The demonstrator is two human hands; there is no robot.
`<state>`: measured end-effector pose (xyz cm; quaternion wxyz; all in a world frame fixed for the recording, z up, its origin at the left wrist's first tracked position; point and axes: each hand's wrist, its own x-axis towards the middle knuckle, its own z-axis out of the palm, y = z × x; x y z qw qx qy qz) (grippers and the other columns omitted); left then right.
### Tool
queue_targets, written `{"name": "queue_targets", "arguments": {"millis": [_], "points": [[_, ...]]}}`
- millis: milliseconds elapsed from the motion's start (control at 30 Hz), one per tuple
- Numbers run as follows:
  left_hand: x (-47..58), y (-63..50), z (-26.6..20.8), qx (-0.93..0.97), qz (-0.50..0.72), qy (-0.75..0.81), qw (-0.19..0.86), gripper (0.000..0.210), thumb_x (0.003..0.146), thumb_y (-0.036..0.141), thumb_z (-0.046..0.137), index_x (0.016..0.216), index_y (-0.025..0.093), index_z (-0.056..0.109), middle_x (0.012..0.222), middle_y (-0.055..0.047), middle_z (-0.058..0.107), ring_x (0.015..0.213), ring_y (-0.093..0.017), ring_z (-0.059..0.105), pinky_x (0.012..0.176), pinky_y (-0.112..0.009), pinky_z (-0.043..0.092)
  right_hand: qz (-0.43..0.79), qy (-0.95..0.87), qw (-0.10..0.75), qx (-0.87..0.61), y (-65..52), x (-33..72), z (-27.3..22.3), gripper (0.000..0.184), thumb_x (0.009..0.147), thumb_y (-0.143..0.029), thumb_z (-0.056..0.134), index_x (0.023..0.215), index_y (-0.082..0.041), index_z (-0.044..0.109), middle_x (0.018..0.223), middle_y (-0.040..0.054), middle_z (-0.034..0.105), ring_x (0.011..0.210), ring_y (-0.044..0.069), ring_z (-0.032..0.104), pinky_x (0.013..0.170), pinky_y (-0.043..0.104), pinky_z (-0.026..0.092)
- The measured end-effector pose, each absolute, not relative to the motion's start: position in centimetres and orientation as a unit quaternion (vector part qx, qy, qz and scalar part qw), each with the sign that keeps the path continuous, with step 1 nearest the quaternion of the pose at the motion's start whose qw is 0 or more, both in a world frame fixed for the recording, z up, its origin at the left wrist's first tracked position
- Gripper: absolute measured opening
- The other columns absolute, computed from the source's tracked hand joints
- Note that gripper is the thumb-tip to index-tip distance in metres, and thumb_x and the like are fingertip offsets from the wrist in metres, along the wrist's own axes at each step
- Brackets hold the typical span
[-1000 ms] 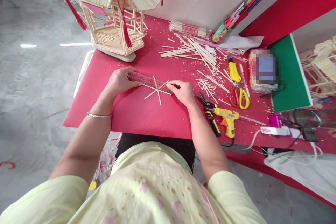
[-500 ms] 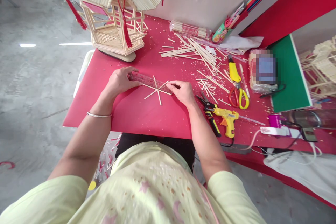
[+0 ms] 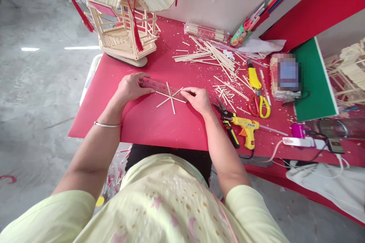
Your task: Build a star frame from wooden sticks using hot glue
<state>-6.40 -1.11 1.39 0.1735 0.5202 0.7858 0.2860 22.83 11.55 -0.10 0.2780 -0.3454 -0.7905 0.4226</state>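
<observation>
A clear plastic ruler lies slantwise on the red tabletop, against a six-armed star of thin wooden sticks. At the ruler's left end, my left hand grips it between thumb and fingers, the thumb close to the tip of one stick. My right hand pinches at the opposite end, where the ruler and the stick tips come together. Which of these its fingers hold is partly hidden. The star's crossing point shows between my hands.
A wooden stick pavilion with red tassels stands at the back left. Loose sticks are scattered behind my right hand. To the right lie pliers, a yellow glue gun, scissors, a utility knife and a power strip.
</observation>
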Motion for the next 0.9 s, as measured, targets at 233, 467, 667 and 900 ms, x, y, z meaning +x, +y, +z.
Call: {"name": "queue_targets", "arguments": {"millis": [233, 467, 667, 900], "points": [[-6.3, -1.1, 1.5, 0.511, 0.301, 0.784, 0.183, 0.072, 0.064, 0.058, 0.086, 0.128, 0.025, 0.076, 0.092, -0.003, 0.073, 0.081, -0.021, 0.064, 0.078, -0.031, 0.052, 0.427, -0.789, 0.282, -0.340, 11.6, 22.9, -0.1, 0.017, 0.094, -0.038, 0.076, 0.103, -0.026, 0.085, 0.107, 0.0027, 0.084, 0.101, 0.023, 0.080, 0.096, 0.034, 0.060], [-6.0, -1.2, 1.9, 0.514, 0.329, 0.773, 0.173, 0.075, 0.064, 0.053, 0.088, 0.130, 0.022, 0.074, 0.088, -0.002, 0.070, 0.076, -0.018, 0.060, 0.077, -0.030, 0.050, 0.432, -0.785, 0.291, -0.336, 11.4, 22.8, 0.3, 0.019, 0.094, -0.038, 0.076, 0.103, -0.024, 0.085, 0.103, 0.0030, 0.084, 0.098, 0.022, 0.080, 0.093, 0.033, 0.059], [-5.6, -0.9, 1.8, 0.514, 0.405, 0.740, 0.155, 0.080, 0.067, 0.046, 0.089, 0.140, 0.023, 0.067, 0.086, 0.000, 0.066, 0.067, -0.013, 0.052, 0.069, -0.028, 0.048, 0.412, -0.791, 0.310, -0.330, 11.5, 23.0, 0.9, 0.023, 0.096, -0.042, 0.071, 0.103, -0.023, 0.083, 0.101, 0.0028, 0.084, 0.096, 0.022, 0.078, 0.089, 0.032, 0.058], [-5.4, -0.3, 0.6, 0.481, 0.473, 0.722, 0.155, 0.096, 0.069, 0.036, 0.093, 0.154, 0.030, 0.049, 0.095, 0.002, 0.067, 0.055, -0.006, 0.042, 0.058, -0.026, 0.043, 0.366, -0.773, 0.355, -0.377, 12.5, 23.5, 0.3, 0.030, 0.095, -0.047, 0.069, 0.098, -0.020, 0.082, 0.094, 0.0043, 0.083, 0.084, 0.020, 0.075, 0.082, 0.032, 0.056]]}}
